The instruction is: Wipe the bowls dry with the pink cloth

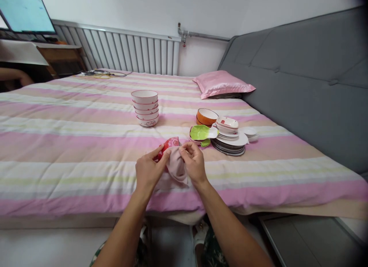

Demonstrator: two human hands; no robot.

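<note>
My left hand [150, 168] grips a red bowl [171, 143] with a pale flower pattern; its thumb presses a pale pink cloth [176, 168] against the bowl. The cloth hides much of the bowl. From the other side my right hand [194, 163] is closed on the cloth, thumb against fingers. Beyond my hands rises a stack of white bowls [146, 116] with red rims. Close to my right hand lie a green leaf-shaped dish [200, 132], an orange bowl [200, 117] and a pile of white plates [240, 140] topped by small dishes [228, 122].
All of this rests on a bed with a striped sheet [86, 155]. A pink pillow [222, 83] lies by the grey headboard [301, 63]. Cables [105, 73] lie at the far edge, before a radiator [123, 48]. At far left, part of a person's arm [15, 75] shows below a desk with a monitor [27, 14].
</note>
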